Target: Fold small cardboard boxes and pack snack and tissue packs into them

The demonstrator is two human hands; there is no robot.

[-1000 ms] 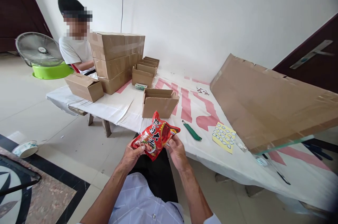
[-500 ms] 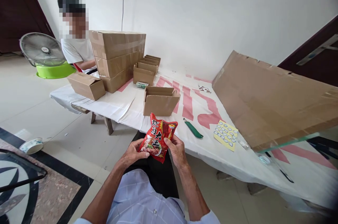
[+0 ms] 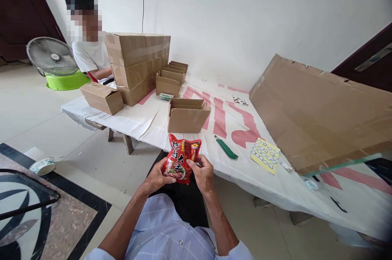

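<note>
And it's bright red on the food packet [image 3: 181,158], black lettering edged in white! Pale blue shirt [image 3: 167,233], crossed by white grid lines; black trousers [image 3: 189,205]. Green on the utility knife [image 3: 227,148], yellow on the sticker sheet [image 3: 265,155], its shapes white with dark outlines. White tablecloth [image 3: 241,178], bold pinkish-red bands! Plain brown cartons [image 3: 134,70], lime-green basin [image 3: 67,82]!

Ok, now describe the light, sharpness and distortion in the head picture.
Head view: soft light on the wall, red packet fairly crisp. Also head view: left door and right door lean outward, likely lens distortion; lower right corner dark and blurred.
</note>
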